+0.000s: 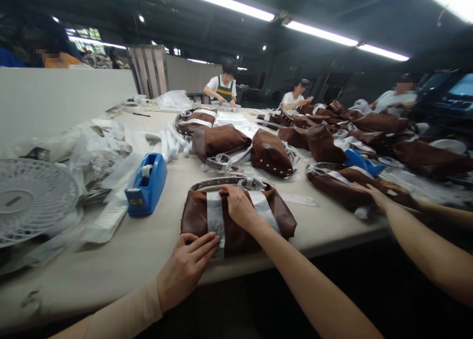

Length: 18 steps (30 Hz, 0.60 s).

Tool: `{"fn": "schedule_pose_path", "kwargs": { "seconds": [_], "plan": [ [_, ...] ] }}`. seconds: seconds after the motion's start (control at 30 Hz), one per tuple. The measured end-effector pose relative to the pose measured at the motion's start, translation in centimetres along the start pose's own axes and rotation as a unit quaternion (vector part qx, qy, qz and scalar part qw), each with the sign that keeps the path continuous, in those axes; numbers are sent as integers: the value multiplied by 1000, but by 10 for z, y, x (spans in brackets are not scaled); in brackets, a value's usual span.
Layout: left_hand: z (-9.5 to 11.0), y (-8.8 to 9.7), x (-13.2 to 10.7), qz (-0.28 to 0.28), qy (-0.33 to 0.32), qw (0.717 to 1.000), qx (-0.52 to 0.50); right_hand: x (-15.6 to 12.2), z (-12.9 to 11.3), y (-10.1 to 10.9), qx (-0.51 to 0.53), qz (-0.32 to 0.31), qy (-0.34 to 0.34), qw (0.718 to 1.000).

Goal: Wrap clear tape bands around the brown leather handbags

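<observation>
A brown leather handbag (pixel 236 243) lies flat on the pale table (pixel 148 260), its near side facing up, with two wide strips of silver tape (pixel 215 216) running across it from top edge to bottom edge. A studded strap (pixel 218 183) arcs in a loop behind the bag's top edge, with a small coiled bundle (pixel 250 184) resting on it. The left hand (pixel 186 270) lies on the lower edge beside one strip, and the right hand (pixel 240 208) curls over the top edge.
</observation>
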<state>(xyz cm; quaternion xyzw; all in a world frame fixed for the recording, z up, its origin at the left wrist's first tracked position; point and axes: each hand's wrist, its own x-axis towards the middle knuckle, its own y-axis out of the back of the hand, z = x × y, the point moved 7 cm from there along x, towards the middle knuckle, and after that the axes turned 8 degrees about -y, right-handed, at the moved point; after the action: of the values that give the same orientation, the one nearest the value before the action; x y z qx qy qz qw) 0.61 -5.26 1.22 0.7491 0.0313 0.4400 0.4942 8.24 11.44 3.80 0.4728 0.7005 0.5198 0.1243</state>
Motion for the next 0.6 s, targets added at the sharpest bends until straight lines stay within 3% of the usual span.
{"fn": "schedule_pose_path", "kwargs": {
  "seconds": [0.1,0.23,0.37,0.5,0.6],
  "plan": [
    [0,-1,-1,4,0,1000,2,18,14,-17,-39,-60,-37,997],
    [1,-3,-2,-1,-5,1000,-2,50,17,-16,-17,-71,-64,995],
    [0,-3,-1,-7,5,1000,5,79,4,-24,31,-89,-62,994],
    [0,-3,-1,-7,9,1000,8,95,-9,-37,92,-79,-100,988],
    [-2,-7,-4,-2,16,1000,-4,103,-34,-45,183,-88,-119,972]
  ]
}}
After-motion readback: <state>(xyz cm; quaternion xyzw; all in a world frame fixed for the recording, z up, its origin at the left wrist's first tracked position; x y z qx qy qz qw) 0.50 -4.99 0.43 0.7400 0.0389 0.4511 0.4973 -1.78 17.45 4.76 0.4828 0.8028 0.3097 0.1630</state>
